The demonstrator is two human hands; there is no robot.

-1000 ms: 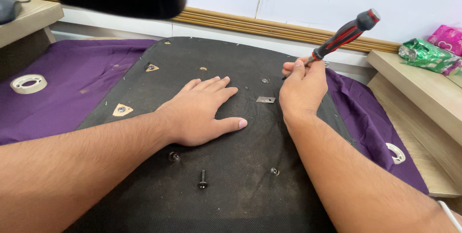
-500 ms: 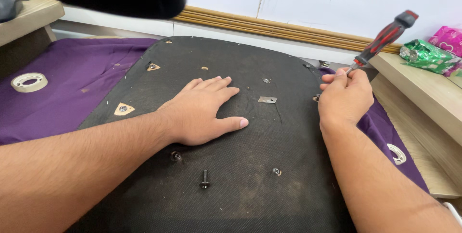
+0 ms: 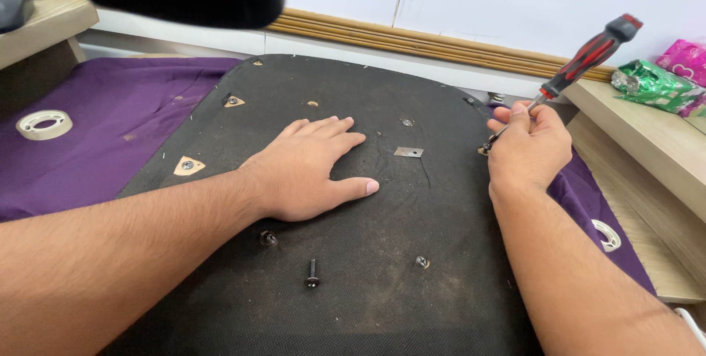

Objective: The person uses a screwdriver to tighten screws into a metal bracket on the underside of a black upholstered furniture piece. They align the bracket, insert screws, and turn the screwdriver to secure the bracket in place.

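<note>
Now, left hand [image 3: 309,168] flat, open on black panel [image 3: 353,290], right hand [image 3: 528,146] gripping screwdriver [image 3: 585,58].

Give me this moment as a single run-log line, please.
left hand: flat on black panel | right hand: grips screwdriver at panel's right edge | loose bolt: near edge

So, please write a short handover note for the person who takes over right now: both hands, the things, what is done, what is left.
Left hand: flat, palm down on the black panel, holding nothing.
Right hand: grips the shaft of the red-and-black screwdriver, tip at the panel's right edge.
Things: panel lies on the purple cloth; one loose black screw near the front; tape roll far left.
Done: that screw is out.
Left: other fasteners remain in the panel.
</note>
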